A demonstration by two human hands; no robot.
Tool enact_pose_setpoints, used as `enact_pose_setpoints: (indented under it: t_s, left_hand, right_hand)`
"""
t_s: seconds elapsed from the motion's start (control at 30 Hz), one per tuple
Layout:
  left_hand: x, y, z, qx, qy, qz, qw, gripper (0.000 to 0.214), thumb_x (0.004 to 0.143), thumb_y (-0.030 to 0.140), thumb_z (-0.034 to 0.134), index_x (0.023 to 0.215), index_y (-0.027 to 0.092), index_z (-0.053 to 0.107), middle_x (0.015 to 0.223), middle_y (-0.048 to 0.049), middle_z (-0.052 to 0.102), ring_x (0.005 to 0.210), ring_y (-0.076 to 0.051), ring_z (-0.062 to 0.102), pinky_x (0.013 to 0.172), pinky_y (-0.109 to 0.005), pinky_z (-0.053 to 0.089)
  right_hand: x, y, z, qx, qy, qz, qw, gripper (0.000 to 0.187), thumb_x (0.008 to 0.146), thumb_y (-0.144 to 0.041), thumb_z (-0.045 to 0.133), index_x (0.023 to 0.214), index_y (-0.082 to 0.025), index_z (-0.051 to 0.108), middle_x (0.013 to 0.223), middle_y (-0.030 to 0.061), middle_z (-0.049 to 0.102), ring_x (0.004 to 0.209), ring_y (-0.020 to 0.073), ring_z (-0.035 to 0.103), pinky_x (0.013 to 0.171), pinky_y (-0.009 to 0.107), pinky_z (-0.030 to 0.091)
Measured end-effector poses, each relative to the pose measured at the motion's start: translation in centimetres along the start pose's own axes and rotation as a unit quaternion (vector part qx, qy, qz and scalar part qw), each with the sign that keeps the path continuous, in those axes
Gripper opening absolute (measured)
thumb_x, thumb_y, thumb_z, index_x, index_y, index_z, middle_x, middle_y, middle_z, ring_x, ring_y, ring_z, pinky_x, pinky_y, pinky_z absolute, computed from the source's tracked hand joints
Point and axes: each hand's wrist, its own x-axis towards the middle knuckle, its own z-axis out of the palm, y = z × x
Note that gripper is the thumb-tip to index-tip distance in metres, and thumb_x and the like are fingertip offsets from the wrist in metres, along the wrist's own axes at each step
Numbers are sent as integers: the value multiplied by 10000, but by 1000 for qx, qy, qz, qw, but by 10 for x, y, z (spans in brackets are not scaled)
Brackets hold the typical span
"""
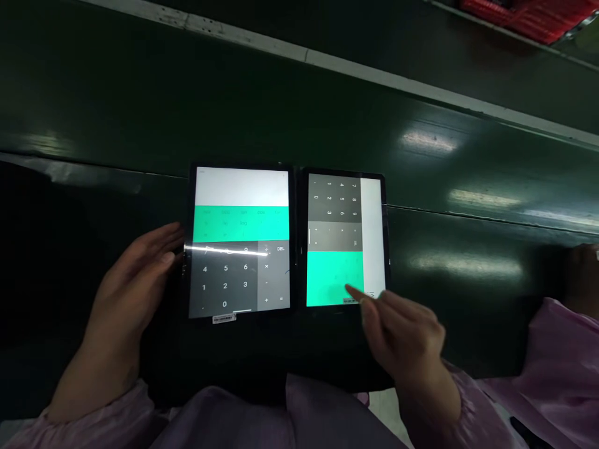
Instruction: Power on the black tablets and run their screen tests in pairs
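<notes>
Two tablets lie side by side on the dark green table, both lit with a calculator. The left tablet (239,224) shows its keypad upright below a green band; a small barcode label (224,318) sits at its lower edge. On the right tablet (335,237) the calculator is turned sideways, with the green area at the near end. My left hand (138,277) is open beside the left tablet, fingers stretched toward its left edge. My right hand (405,330) points with its index finger over the right tablet's green area, other fingers curled, nothing visible in it. Whether the fingertip touches the screen I cannot tell.
The green tabletop (140,106) has a pale strip (355,65) running across behind the tablets. Something red (528,15) stands at the far right corner. At the right edge are another person's lilac sleeve (561,349) and part of a hand (583,274).
</notes>
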Motion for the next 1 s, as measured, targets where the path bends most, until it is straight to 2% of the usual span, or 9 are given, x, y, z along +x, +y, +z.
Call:
enact_pose_setpoints:
  t_s: [0.13,0.23,0.33,0.5,0.6,0.7,0.83,0.9,1.0]
  left_hand:
    - [2,5,1,-3,-3,-34,999,358,861,340,734,1202,277,821,1307,-36,815,1304,-325,727,1125,-475,623]
    - [3,9,1,-35,-1,-82,996,383,850,368,761,1218,279,813,1323,-45,820,1347,-345,717,1181,-504,589]
    - [4,6,-1,-42,-21,-104,994,405,856,437,761,1234,293,782,1339,-32,819,1411,-377,674,1216,-597,539]
    - [9,-5,-6,14,-85,-83,993,412,1001,557,559,1322,313,645,1439,39,767,1500,-403,546,961,-715,566]
    - [11,-8,-6,8,-85,-69,994,409,971,551,590,1290,305,657,1404,23,785,1481,-432,553,937,-724,585]
    - [11,-9,-5,8,-83,-54,995,367,997,482,573,1307,306,657,1415,7,784,1471,-429,566,955,-740,576]
    - [11,-11,-5,18,-80,-44,996,353,1020,466,540,1299,276,645,1417,13,781,1453,-403,582,887,-666,599]
    - [10,-11,-7,20,-83,-49,995,345,1018,447,547,1308,289,646,1415,28,782,1472,-389,570,924,-670,588]
    - [9,-6,-7,2,-74,-64,995,340,982,415,584,1293,323,686,1376,42,802,1472,-377,599,1104,-713,520]
  right_hand:
    - [36,34,-4,-38,8,24,999,372,1136,-229,493,1175,-123,847,688,-13,556,484,64,430,444,226,341]
    - [71,58,12,-52,-13,8,999,460,1159,-337,435,1244,-134,838,839,52,578,637,115,546,520,236,434]
    - [100,71,30,-55,-36,1,998,503,1169,-408,398,1324,-164,809,955,83,575,709,133,552,533,237,441]
    - [120,80,42,-68,-69,-11,995,555,1171,-451,372,1204,-156,841,980,77,548,643,92,474,501,224,389]
    - [121,83,42,-72,-55,-9,996,542,1169,-462,372,1275,-175,819,993,79,564,660,105,490,512,239,393]
    - [121,82,40,-75,-59,-8,995,539,1163,-439,392,1201,-158,850,955,80,584,642,110,500,506,247,384]
    - [103,68,26,-68,49,-44,996,449,1157,-353,457,1134,-178,870,772,23,565,574,95,484,480,236,349]
    - [82,57,16,-45,65,-71,994,420,1146,-283,487,1016,-189,875,676,-17,528,501,70,435,448,227,306]
    - [44,39,8,-5,27,-103,994,498,1116,-167,490,713,-140,782,607,-29,501,455,45,401,425,223,285]
